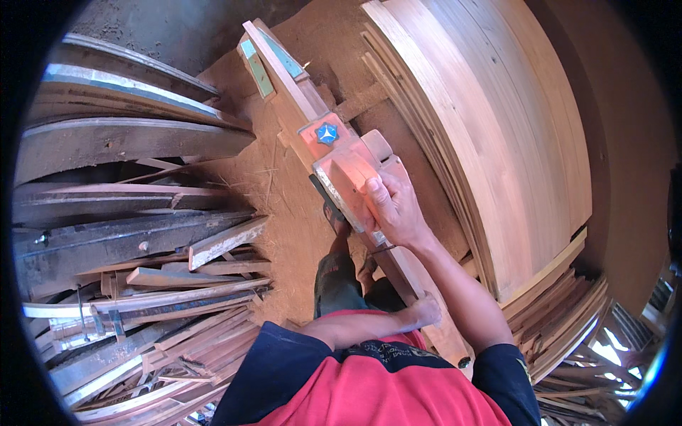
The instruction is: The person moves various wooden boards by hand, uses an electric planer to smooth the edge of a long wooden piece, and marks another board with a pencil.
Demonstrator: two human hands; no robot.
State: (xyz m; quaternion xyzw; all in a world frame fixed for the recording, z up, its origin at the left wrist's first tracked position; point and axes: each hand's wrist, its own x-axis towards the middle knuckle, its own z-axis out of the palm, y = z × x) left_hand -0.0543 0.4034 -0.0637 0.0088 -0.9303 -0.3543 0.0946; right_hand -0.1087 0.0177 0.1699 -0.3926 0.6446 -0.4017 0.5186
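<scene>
An orange-red electric hand planer [352, 177] with a blue star-shaped front knob sits on a long, narrow wooden board [295, 78]. My right hand [399, 213] is closed around its rear handle, with the thumb over the top. The board runs from the far left back towards my body, passing under the planer. My left arm crosses in front of me, and my left hand [423, 312] lies at the board's near part [447, 337]; its fingers are mostly hidden. Turquoise-painted wooden pieces [257, 69] flank the board's far end.
Stacked wide planks [490, 142] stand close on the right, with thinner strips [554, 319] below them. Rough boards and offcuts [142, 220] pile up on the left. Sawdust [284, 234] covers the floor around my feet [335, 216]. A brown wall [632, 142] rises at the far right.
</scene>
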